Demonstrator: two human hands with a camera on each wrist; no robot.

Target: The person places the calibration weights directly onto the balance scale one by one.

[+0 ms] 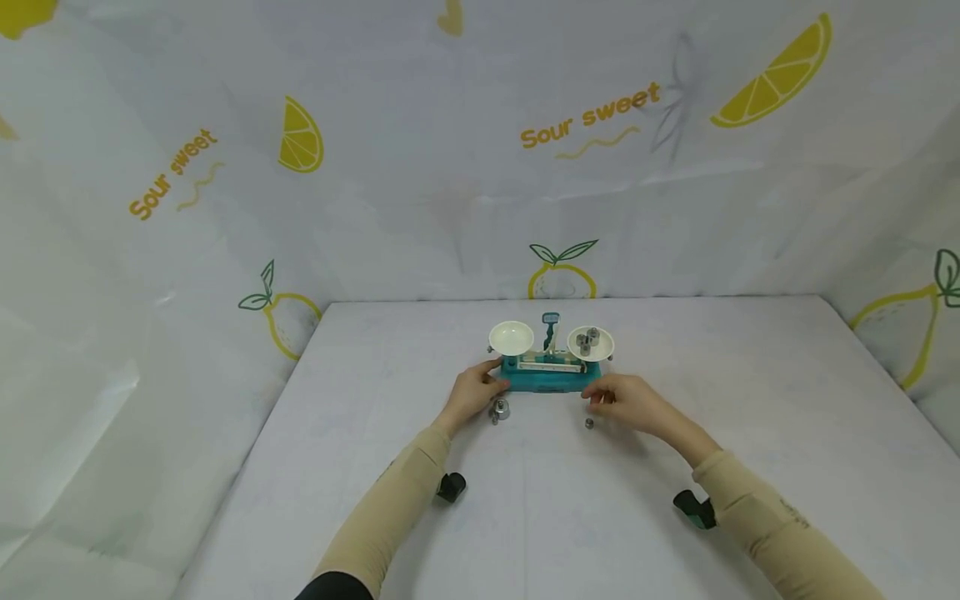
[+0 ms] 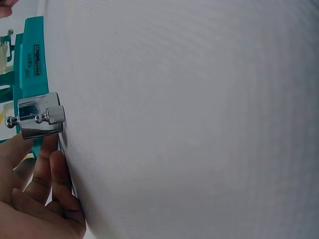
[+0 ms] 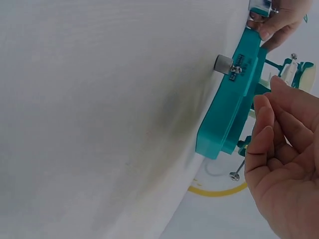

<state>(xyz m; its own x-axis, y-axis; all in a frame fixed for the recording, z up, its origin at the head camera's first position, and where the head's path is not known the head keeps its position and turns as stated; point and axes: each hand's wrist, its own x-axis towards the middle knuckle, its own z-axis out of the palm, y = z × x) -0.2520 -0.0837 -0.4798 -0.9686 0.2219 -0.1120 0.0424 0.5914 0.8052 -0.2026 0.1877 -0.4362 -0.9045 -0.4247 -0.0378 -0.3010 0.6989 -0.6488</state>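
A teal balance scale (image 1: 551, 382) stands on the table with two cream pans. Its left pan (image 1: 512, 338) is bare, while several metal weights (image 1: 583, 341) stand on the right pan (image 1: 603, 347). My left hand (image 1: 471, 397) grips the left end of the base, thumb in front. Close by that hand stand a large knobbed weight (image 2: 36, 107) and a smaller weight (image 2: 56, 114). Near the base's right end is my right hand (image 1: 626, 402), its fingers loosely curled with nothing visible between them. One small weight (image 3: 223, 64) stands in front of the scale, below that hand.
White cloth covers the table (image 1: 525, 500), and a lemon-printed white sheet (image 1: 420, 208) hangs behind and at the sides. A black wrist device (image 1: 452, 487) sits by the left sleeve, another black device (image 1: 695, 509) by the right sleeve.
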